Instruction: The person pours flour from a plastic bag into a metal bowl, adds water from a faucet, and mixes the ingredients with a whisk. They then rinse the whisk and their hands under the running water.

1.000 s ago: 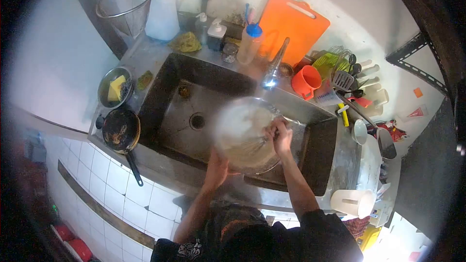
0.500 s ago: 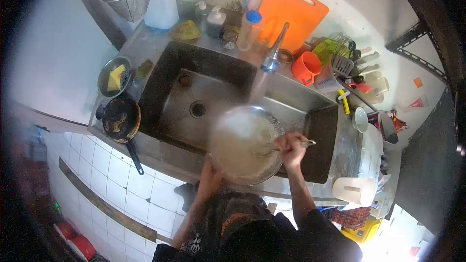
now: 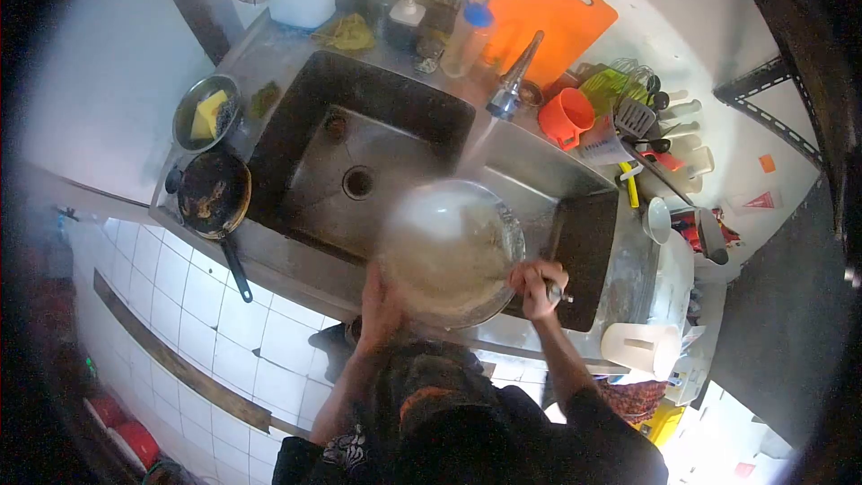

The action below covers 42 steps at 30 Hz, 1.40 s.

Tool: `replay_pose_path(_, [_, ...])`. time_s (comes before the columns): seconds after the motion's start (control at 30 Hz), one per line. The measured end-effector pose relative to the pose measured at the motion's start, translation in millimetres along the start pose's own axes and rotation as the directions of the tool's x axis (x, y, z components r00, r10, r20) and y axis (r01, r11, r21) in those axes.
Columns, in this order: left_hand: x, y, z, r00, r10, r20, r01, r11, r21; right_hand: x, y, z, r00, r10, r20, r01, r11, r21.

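Observation:
A large metal bowl [image 3: 520, 242] with pale, cloudy contents is held over the near side of the sink [image 3: 310, 189]. My left hand [image 3: 382, 305] grips its near left side, with the fingertips partly hidden against the bowl. At the right rim, my right hand [image 3: 537, 286] is closed around a thin metal utensil handle [image 3: 558, 295], whose end pokes out past the fist. The utensil's other end does not show clearly. Beyond the bowl, water runs from the faucet [image 3: 505, 101] down towards its far edge.
Left of the sink sit a black frying pan [image 3: 214, 193] and a metal bowl [image 3: 187, 117] with a yellow sponge [image 3: 210, 113]. Behind the faucet leans an orange cutting board [image 3: 548, 22]. An orange mug [image 3: 566, 119] and a cream pitcher [image 3: 642, 348] stand to the right.
My right fist has turned and dropped slightly, and the utensil handle now angles more downward. The whole view has shifted a little; the left hand stays on the bowl.

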State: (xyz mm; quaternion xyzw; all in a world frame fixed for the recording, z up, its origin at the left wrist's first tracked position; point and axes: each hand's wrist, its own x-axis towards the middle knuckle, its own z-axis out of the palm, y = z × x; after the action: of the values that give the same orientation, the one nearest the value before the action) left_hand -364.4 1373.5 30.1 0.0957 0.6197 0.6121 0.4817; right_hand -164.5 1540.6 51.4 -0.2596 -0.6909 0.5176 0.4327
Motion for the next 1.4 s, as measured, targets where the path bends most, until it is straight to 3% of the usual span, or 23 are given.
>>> replay_pose_path(0.07, [16,-25,-12,0.953,0.297,0.053,-0.3,0.917,0.262,-30,0,3,0.998,0.062,-0.02,-0.058,0.982,0.178])
replay_pose_path(0.1, [18,-30,-13,0.952,0.301,0.059,-0.305,0.915,0.265,-36,3,4,0.992,0.121,-0.03,-0.103,0.929,0.355])
replay_pose_path(0.17, [19,-31,-12,0.893,0.448,0.045,-0.425,0.805,0.415,-27,-10,7,0.988,0.143,-0.06,-0.109,0.914,0.392])
replay_pose_path(0.27, [15,-29,-8,0.926,0.37,-0.068,-0.269,0.778,0.568,-3,-13,7,0.986,0.136,-0.094,-0.067,0.848,0.526])
replay_pose_path(0.33, [11,-19,0,0.925,0.369,-0.092,-0.255,0.782,0.569,18,-22,-6,0.975,-0.161,0.153,0.148,0.985,0.092])
replay_pose_path(0.37, [10,-15,4,0.924,0.363,-0.118,-0.237,0.789,0.567,16,-22,-12,0.975,-0.116,0.19,0.131,0.989,-0.07])
replay_pose_path(0.53, [16,-27,6,0.925,0.36,-0.124,-0.267,0.846,0.462,-55,-12,1,1.0,0.001,0.015,0.0,0.993,-0.115])
replay_pose_path(0.6, [17,-32,4,0.926,0.362,-0.109,-0.288,0.861,0.419,-67,-24,25,0.997,-0.005,0.077,0.014,0.994,-0.11])
replay_pose_path(0.7, [11,-27,5,0.875,0.476,-0.091,-0.318,0.705,0.634,-86,7,51,0.984,0.018,0.175,0.012,0.986,-0.169])
replay_pose_path(0.77, [2,1,7,0.983,0.175,-0.06,-0.135,0.899,0.418,-91,54,74,0.993,-0.106,-0.044,0.059,0.803,-0.593])
replay_pose_path(0.8, [4,0,8,0.981,0.181,-0.063,-0.139,0.897,0.42,-88,79,85,0.972,-0.202,-0.123,0.037,0.646,-0.762])
replay_pose_path(0.87, [8,-7,7,0.989,0.129,-0.076,-0.123,0.989,0.08,-76,108,101,0.888,-0.415,-0.196,-0.091,0.259,-0.961])
replay_pose_path(0.9, [7,-5,7,0.988,0.128,-0.085,-0.122,0.989,0.082,-38,48,94,0.965,0.024,-0.26,-0.158,0.846,-0.509])
replay_pose_path(0.93, [6,-1,8,0.988,0.094,-0.12,-0.07,0.98,0.189,1,-16,76,0.924,0.382,0.014,-0.377,0.906,0.193])
replay_pose_path(0.97, [5,-1,9,0.986,0.058,-0.158,-0.01,0.957,0.288,6,-19,56,0.922,0.386,0.022,-0.383,0.904,0.189])
replay_pose_path(1.0, [6,-4,8,0.986,0.057,-0.16,-0.009,0.959,0.283,11,-21,38,0.939,0.273,0.211,-0.275,0.961,-0.02])
replay_pose_path(1.03, [7,-7,7,0.967,0.207,-0.146,-0.15,0.932,0.329,14,-23,30,0.893,0.19,0.409,-0.115,0.973,-0.201])
replay_pose_path(1.07, [8,-11,8,0.927,0.352,-0.128,-0.284,0.884,0.371,8,-22,29,0.89,0.194,0.414,-0.116,0.972,-0.206])
replay_pose_path(1.13, [8,-14,9,0.922,0.362,-0.135,-0.289,0.879,0.38,-18,-19,25,0.848,0.001,0.53,0.15,0.959,-0.242])
replay_pose_path(1.2, [6,-14,10,0.919,0.368,-0.145,-0.286,0.872,0.398,-34,-27,50,0.713,0.197,0.673,-0.375,0.918,0.129])
replay_pose_path(1.27, [6,-8,11,0.977,0.157,-0.144,-0.107,0.946,0.307,-39,-26,85,0.456,0.179,0.872,0.08,0.967,-0.241])
replay_pose_path(1.3, [5,-10,9,0.976,0.159,-0.149,-0.107,0.945,0.31,-36,-23,87,0.454,0.174,0.874,0.081,0.969,-0.235])
replay_pose_path(1.4, [8,-28,-4,0.993,0.037,-0.108,-0.027,0.995,0.095,-14,5,99,0.815,0.178,0.552,-0.128,0.984,-0.127])
